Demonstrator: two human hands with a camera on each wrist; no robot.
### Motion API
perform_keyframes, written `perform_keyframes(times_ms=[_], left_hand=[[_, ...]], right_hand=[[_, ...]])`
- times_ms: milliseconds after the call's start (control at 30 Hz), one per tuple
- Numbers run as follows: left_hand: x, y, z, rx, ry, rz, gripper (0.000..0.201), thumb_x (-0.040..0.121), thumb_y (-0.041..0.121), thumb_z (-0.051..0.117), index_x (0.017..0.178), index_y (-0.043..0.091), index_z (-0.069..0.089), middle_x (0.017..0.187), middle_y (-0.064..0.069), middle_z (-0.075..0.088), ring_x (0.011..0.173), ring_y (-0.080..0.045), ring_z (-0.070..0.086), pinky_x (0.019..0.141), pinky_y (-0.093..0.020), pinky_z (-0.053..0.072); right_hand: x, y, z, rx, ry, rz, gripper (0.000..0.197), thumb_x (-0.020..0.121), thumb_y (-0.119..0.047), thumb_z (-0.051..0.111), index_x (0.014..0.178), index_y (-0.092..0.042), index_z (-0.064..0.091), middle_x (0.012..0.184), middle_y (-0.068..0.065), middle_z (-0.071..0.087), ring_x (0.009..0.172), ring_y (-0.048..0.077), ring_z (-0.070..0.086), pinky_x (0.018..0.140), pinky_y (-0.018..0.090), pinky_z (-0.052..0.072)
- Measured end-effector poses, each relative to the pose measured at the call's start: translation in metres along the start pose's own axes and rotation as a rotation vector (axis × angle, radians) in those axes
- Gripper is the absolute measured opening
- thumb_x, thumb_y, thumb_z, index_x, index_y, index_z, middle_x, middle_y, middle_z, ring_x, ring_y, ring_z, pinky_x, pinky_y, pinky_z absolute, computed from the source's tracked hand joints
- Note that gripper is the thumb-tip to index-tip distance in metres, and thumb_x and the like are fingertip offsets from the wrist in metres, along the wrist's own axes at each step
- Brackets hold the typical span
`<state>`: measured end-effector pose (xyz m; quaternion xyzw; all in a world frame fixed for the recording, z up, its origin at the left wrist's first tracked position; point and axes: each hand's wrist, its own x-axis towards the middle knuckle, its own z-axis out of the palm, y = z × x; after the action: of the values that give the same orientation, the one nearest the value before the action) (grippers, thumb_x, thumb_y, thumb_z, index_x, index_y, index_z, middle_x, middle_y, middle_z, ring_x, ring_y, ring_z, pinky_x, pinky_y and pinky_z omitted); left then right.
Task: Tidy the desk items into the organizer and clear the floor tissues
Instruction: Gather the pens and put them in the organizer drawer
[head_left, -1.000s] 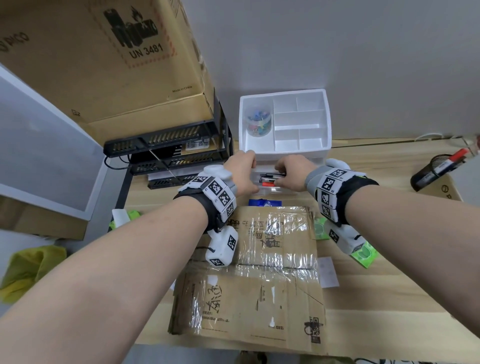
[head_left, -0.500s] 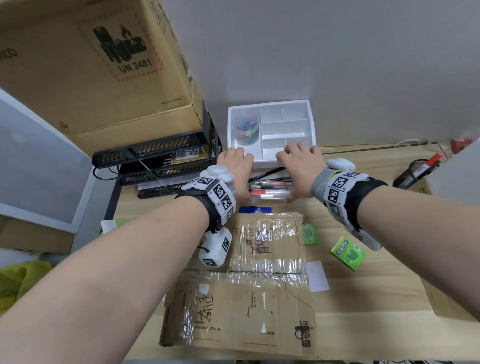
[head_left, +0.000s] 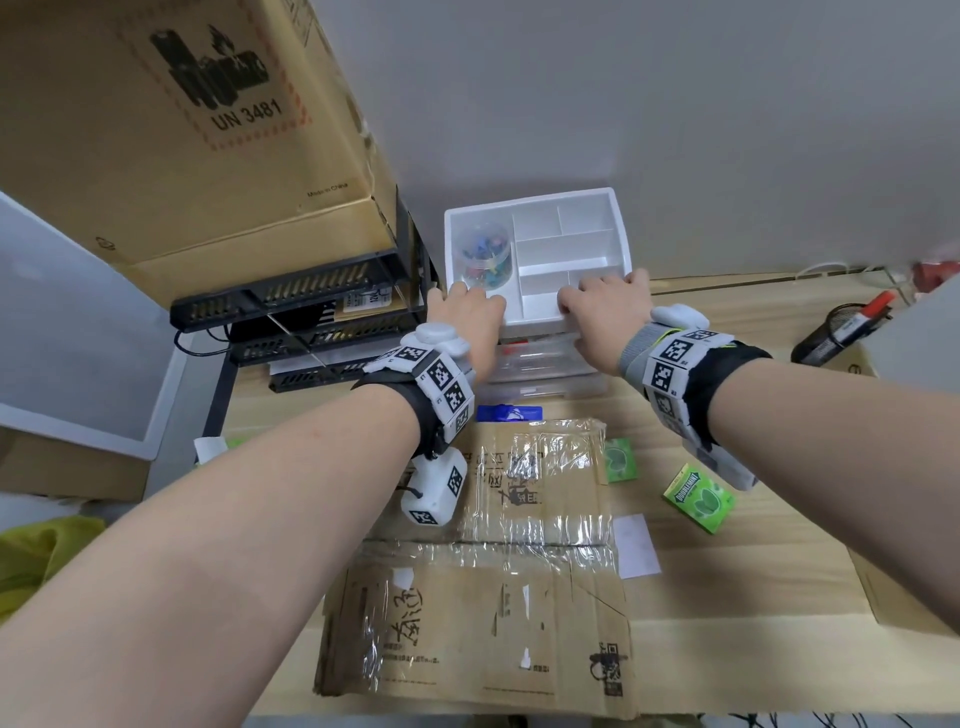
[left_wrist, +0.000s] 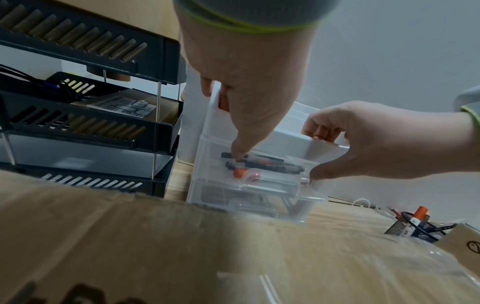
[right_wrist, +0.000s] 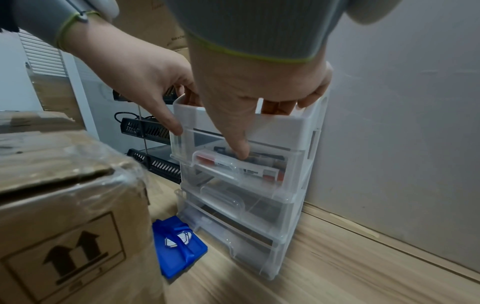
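— Where's the organizer (head_left: 566, 312)?

— Upper centre of the head view, against the wall — white tray on top, clear drawers below.

— And the hands?

— Both grasp it. Left hand (head_left: 470, 317) and right hand (head_left: 602, 306) hook fingers over the front rim, thumbs pressing the top drawer (right_wrist: 241, 164), which holds pens (left_wrist: 262, 164).

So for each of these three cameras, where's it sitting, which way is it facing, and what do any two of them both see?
Head: worn above, looking down on the desk, both forearms and the organizer.
Left wrist: low beside the cardboard box, looking along the left hand at the pen drawer.
Right wrist: low, looking along the right hand toward the wall.
Shared: both wrist views show both hands on the organizer's top edge, thumbs at the pen drawer.
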<state>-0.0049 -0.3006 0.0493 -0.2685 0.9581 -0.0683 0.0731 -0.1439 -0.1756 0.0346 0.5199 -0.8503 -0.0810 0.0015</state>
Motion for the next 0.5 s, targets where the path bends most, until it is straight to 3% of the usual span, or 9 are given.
perform_keyframes(times_ms=[100, 233, 367, 500], left_hand=[[0.005, 0.001, 0.001, 0.0, -0.011, -0.009, 0.024, 0.087, 0.01, 0.048, 0.101, 0.024, 0.06, 0.106, -0.003, 0.061, 0.106, -0.027, 0.05, 0.088, -0.041, 0.034], [0.01, -0.001, 0.003, -0.025, -0.023, 0.003, 0.026, 0.079, 0.004, 0.049, 0.092, 0.024, 0.059, 0.099, -0.002, 0.061, 0.097, -0.026, 0.05, 0.082, -0.04, 0.031], [0.014, -0.003, 0.005, -0.04, -0.028, 0.017, 0.026, 0.074, 0.001, 0.048, 0.088, 0.023, 0.055, 0.095, -0.002, 0.059, 0.085, -0.023, 0.04, 0.078, -0.039, 0.029], [0.018, -0.004, 0.005, -0.043, 0.0, 0.02, 0.027, 0.079, 0.001, 0.043, 0.091, 0.021, 0.056, 0.096, -0.002, 0.06, 0.095, -0.027, 0.051, 0.081, -0.04, 0.031]], right_hand=[[0.003, 0.001, 0.002, 0.01, 0.015, 0.0, 0.031, 0.079, -0.015, 0.063, 0.106, -0.029, 0.056, 0.102, -0.002, 0.062, 0.099, 0.025, 0.058, 0.085, 0.04, 0.031], [0.006, 0.0, 0.003, 0.017, 0.042, 0.0, 0.029, 0.081, -0.009, 0.058, 0.101, -0.029, 0.057, 0.097, -0.003, 0.064, 0.096, 0.025, 0.058, 0.085, 0.039, 0.029], [0.009, 0.001, 0.005, 0.029, 0.071, -0.002, 0.029, 0.08, -0.007, 0.056, 0.1, -0.028, 0.058, 0.096, -0.002, 0.065, 0.096, 0.026, 0.057, 0.085, 0.04, 0.028], [0.014, 0.003, 0.005, 0.046, 0.083, -0.005, 0.031, 0.081, -0.006, 0.054, 0.101, -0.03, 0.059, 0.097, -0.003, 0.065, 0.098, 0.027, 0.056, 0.086, 0.04, 0.029]])
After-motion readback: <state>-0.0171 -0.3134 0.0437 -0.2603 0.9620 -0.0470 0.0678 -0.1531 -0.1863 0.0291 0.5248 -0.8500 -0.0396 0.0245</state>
